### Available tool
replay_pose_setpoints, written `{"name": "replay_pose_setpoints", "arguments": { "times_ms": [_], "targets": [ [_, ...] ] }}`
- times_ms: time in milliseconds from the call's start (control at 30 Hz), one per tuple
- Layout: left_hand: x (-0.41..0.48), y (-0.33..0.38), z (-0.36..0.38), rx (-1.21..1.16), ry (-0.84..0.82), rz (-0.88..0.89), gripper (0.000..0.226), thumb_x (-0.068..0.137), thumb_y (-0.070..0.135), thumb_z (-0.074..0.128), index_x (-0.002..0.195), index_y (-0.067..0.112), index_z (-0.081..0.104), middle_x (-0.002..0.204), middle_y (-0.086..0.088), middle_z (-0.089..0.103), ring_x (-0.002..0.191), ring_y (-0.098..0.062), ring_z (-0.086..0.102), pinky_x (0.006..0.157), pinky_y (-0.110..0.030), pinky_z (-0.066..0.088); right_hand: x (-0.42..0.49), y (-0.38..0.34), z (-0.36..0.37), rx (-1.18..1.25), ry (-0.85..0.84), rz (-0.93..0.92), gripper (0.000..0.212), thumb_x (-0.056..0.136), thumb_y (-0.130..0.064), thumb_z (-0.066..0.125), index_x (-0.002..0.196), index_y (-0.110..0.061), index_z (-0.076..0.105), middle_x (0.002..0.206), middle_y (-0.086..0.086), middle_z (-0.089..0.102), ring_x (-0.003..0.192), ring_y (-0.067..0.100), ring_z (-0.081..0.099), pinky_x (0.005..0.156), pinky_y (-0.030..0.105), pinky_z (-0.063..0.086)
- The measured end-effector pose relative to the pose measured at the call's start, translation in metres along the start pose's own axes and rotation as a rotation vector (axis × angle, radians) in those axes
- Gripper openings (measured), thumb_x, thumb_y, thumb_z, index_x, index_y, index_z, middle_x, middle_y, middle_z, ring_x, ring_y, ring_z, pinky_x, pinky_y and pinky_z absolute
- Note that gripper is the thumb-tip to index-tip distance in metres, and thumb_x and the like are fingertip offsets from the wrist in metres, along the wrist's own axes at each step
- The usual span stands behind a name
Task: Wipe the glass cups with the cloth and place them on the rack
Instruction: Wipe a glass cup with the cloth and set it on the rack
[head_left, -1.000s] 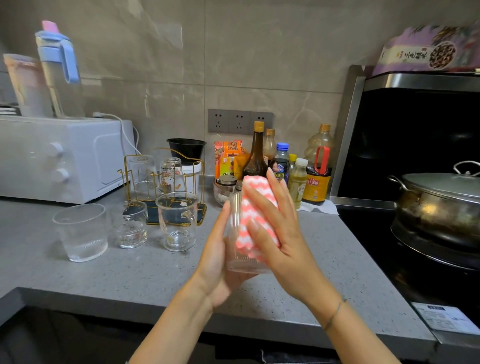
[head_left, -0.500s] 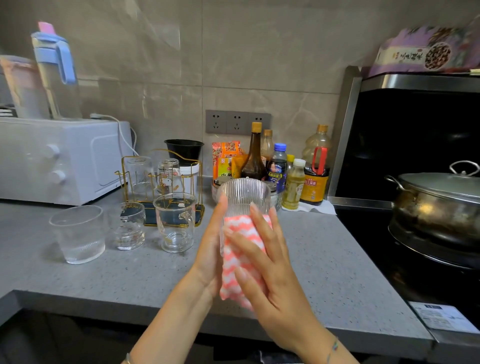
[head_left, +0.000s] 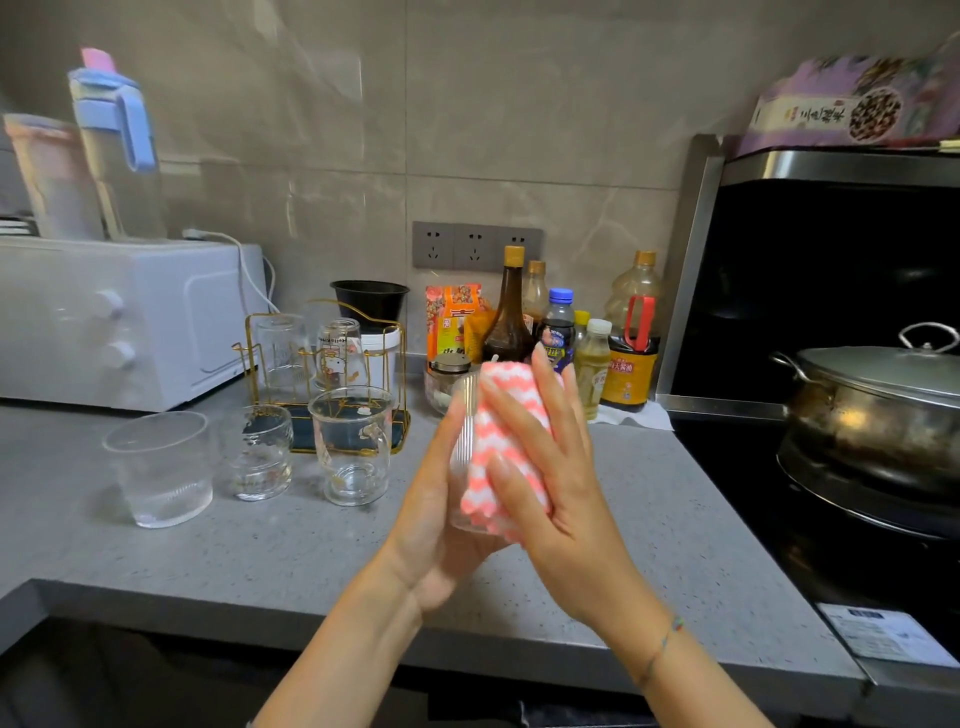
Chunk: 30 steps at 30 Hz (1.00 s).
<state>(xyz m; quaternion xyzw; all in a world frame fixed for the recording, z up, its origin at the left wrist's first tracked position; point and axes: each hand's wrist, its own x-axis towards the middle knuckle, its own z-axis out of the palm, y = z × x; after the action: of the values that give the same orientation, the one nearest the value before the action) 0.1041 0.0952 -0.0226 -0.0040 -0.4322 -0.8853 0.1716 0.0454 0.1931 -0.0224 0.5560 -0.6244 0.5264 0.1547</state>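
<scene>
- The left hand (head_left: 436, 519) holds a ribbed glass cup (head_left: 466, 415) upright above the grey counter (head_left: 649, 519). Its thumb lies up the near side of the glass, and the other fingers are hidden behind it.
- The right hand (head_left: 561, 483) is flat, its fingers straight and slightly spread. It presses a pink-and-white zigzag cloth (head_left: 511, 441) against the cup's right side.
- The cloth sits between the right palm and the glass and covers most of the cup. Only a narrow ribbed strip shows between the left thumb and the cloth.
- To the left of the left hand, 3 more glasses stand upright on the counter. A handled mug (head_left: 353, 447) is nearest, a small tumbler (head_left: 260, 452) stands just beside it, and a wide cup (head_left: 161, 467) is farthest out.
- Beyond those 3, farther from both hands, stands a gold wire rack (head_left: 304, 420) with 2 upturned glasses (head_left: 283, 353) on it.
- Past the right fingertips, a brown bottle (head_left: 509, 322) stands among other bottles by the wall.
- Well to the right of the right hand, a lidded pot (head_left: 883, 405) sits on the stove.
</scene>
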Motion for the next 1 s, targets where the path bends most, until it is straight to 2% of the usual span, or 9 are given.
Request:
{"name": "replay_pose_setpoints", "arguments": {
  "times_ms": [133, 200, 333, 433, 600, 700, 767, 867, 1000],
  "targets": [
    [0.005, 0.004, 0.000, -0.069, -0.021, -0.019, 0.056, 0.083, 0.059, 0.045, 0.096, 0.016, 0.079, 0.103, -0.008, 0.073, 0.091, -0.021, 0.071, 0.083, -0.034, 0.058, -0.019, 0.000, 0.009, 0.003, -0.059, -0.023, 0.049, 0.096, -0.050, 0.036, 0.143, -0.036, 0.036, 0.159, -0.015, 0.004, 0.147, 0.016, -0.008, 0.117, 0.018, 0.002],
    [0.006, 0.005, -0.001, -0.111, -0.039, -0.055, 0.062, 0.081, 0.064, 0.046, 0.098, 0.012, 0.077, 0.094, -0.010, 0.072, 0.082, -0.023, 0.071, 0.076, -0.035, 0.058, -0.029, -0.001, 0.013, -0.022, -0.083, -0.047, 0.048, 0.096, -0.046, 0.039, 0.143, -0.037, 0.035, 0.159, -0.015, 0.003, 0.147, 0.017, -0.009, 0.116, 0.018, 0.001],
    [0.004, 0.004, -0.005, -0.148, -0.048, -0.110, 0.072, 0.079, 0.071, 0.047, 0.097, 0.007, 0.075, 0.087, -0.012, 0.071, 0.076, -0.023, 0.071, 0.073, -0.034, 0.058, -0.035, -0.002, 0.015, -0.054, -0.092, -0.052, 0.047, 0.096, -0.048, 0.038, 0.142, -0.043, 0.032, 0.159, -0.017, 0.005, 0.147, 0.017, -0.009, 0.117, 0.019, 0.001],
    [0.004, 0.004, -0.003, -0.145, -0.062, -0.079, 0.065, 0.082, 0.064, 0.044, 0.089, 0.009, 0.078, 0.087, -0.011, 0.073, 0.075, -0.022, 0.072, 0.070, -0.032, 0.059, -0.028, -0.001, 0.013, -0.090, -0.079, -0.069, 0.045, 0.097, -0.047, 0.037, 0.141, -0.040, 0.037, 0.159, -0.016, 0.007, 0.147, 0.018, -0.009, 0.115, 0.015, 0.000],
    [0.002, -0.002, -0.001, -0.076, -0.024, -0.091, 0.057, 0.087, 0.058, 0.047, 0.118, 0.016, 0.070, 0.125, -0.009, 0.065, 0.110, -0.021, 0.064, 0.098, -0.039, 0.048, 0.002, 0.001, -0.001, 0.010, 0.025, 0.019, 0.051, 0.092, -0.061, 0.032, 0.139, -0.041, 0.040, 0.158, -0.020, 0.005, 0.146, 0.008, -0.009, 0.116, 0.016, 0.001],
    [0.001, -0.009, -0.003, -0.069, -0.025, -0.133, 0.062, 0.088, 0.060, 0.048, 0.128, 0.016, 0.063, 0.132, -0.012, 0.060, 0.116, -0.025, 0.058, 0.107, -0.044, 0.035, 0.014, 0.006, -0.010, 0.050, 0.037, 0.098, 0.055, 0.090, -0.061, 0.038, 0.140, -0.040, 0.039, 0.157, -0.021, 0.004, 0.146, 0.007, -0.004, 0.119, 0.042, 0.010],
    [0.001, -0.009, -0.003, -0.073, -0.016, -0.109, 0.061, 0.086, 0.059, 0.050, 0.125, 0.016, 0.065, 0.130, -0.014, 0.061, 0.114, -0.026, 0.060, 0.108, -0.045, 0.034, 0.014, 0.006, -0.010, 0.059, 0.032, 0.114, 0.054, 0.090, -0.053, 0.040, 0.141, -0.039, 0.037, 0.157, -0.023, 0.004, 0.146, 0.006, -0.003, 0.118, 0.051, 0.012],
    [0.001, -0.009, -0.003, -0.073, 0.011, -0.063, 0.058, 0.086, 0.056, 0.052, 0.126, 0.015, 0.064, 0.128, -0.015, 0.063, 0.117, -0.027, 0.061, 0.106, -0.044, 0.040, 0.006, 0.005, -0.006, 0.064, 0.035, 0.072, 0.051, 0.090, -0.050, 0.039, 0.140, -0.044, 0.034, 0.156, -0.026, 0.001, 0.145, 0.002, -0.009, 0.117, 0.034, 0.006],
    [0.005, -0.012, -0.003, -0.119, 0.029, -0.058, 0.060, 0.089, 0.058, 0.047, 0.125, 0.013, 0.065, 0.123, -0.011, 0.066, 0.110, -0.023, 0.065, 0.089, -0.035, 0.055, -0.006, 0.003, 0.001, 0.066, 0.025, 0.038, 0.050, 0.091, -0.055, 0.040, 0.141, -0.045, 0.035, 0.157, -0.023, 0.001, 0.145, 0.003, -0.011, 0.114, 0.018, 0.002]
  ]
}}
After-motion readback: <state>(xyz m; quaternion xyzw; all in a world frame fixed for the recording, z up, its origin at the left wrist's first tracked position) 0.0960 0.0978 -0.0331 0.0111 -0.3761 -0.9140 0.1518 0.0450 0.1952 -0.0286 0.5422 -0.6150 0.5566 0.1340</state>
